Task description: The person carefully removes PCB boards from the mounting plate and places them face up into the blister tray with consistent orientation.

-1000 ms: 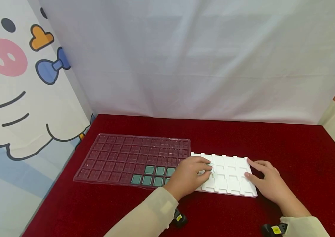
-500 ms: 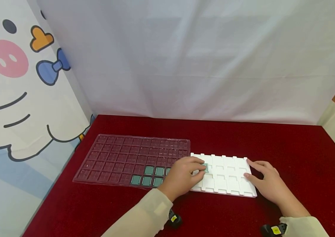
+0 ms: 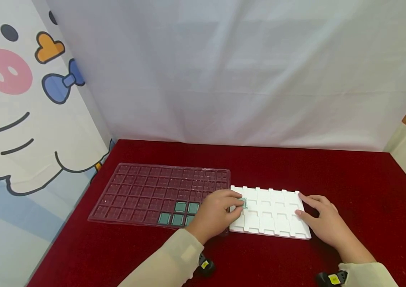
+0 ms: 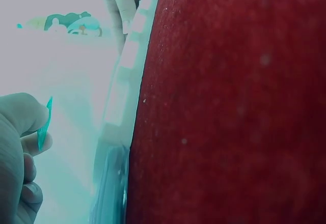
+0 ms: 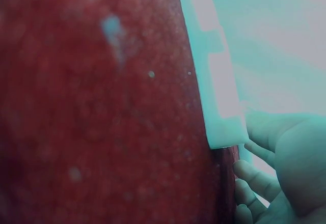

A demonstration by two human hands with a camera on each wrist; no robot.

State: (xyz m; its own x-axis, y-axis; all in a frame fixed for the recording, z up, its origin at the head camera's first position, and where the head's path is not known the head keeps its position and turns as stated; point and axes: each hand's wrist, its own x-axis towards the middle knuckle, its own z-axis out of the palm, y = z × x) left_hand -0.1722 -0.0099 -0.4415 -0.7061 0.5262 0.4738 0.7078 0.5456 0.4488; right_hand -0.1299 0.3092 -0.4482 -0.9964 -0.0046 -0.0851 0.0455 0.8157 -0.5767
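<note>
My left hand [image 3: 214,214] pinches a small thin green board [image 3: 245,203] between thumb and fingertips, over the left end of a white tray [image 3: 268,219] with moulded pockets. Seen edge-on in the left wrist view, the board [image 4: 45,127] stands steeply tilted. At the tray's other end, my right hand [image 3: 326,223] holds the edge, thumb on the right side and index finger at the far corner. Left of the white tray lies a clear plastic tray [image 3: 142,191] divided into cells. Several green boards [image 3: 177,219] sit in its near cells, partly covered by the left hand.
Both trays lie side by side on a dark red cloth-covered table [image 3: 296,167]. A white curtain [image 3: 231,79] hangs behind the table, and a printed cartoon sheet [image 3: 27,119] stands along the left.
My left hand has moved left across the white tray with the green board pinched in it. My right hand has stayed at the tray's right end.
</note>
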